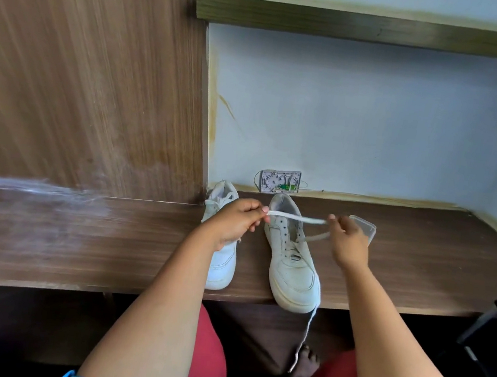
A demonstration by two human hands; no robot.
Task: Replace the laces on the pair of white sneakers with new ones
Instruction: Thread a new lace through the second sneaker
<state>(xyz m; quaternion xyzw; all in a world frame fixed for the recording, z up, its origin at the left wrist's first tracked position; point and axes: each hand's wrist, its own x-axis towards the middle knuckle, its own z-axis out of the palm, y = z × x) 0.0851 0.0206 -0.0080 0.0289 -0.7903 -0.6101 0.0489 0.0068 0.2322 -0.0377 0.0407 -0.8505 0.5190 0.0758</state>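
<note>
On the desk (pixel 139 237), two sneakers (pixel 292 267), one lace (pixel 297 217), two hands (pixel 238 220) pinching it

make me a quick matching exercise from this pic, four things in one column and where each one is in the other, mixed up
Things
1. left sneaker
2. right sneaker
3. lace
4. plastic container

Places
a. stretched between left hand and right hand
b. toe overhanging the desk edge
c. behind the right hand
d. partly under the left hand

Pairs: 1-d, 2-b, 3-a, 4-c

Soft, even daylight; glare streaks the table (pixel 47 218) at nine o'clock. Wide-angle bending warps the edges, and underneath at six o'clock lies dark shadow.
</note>
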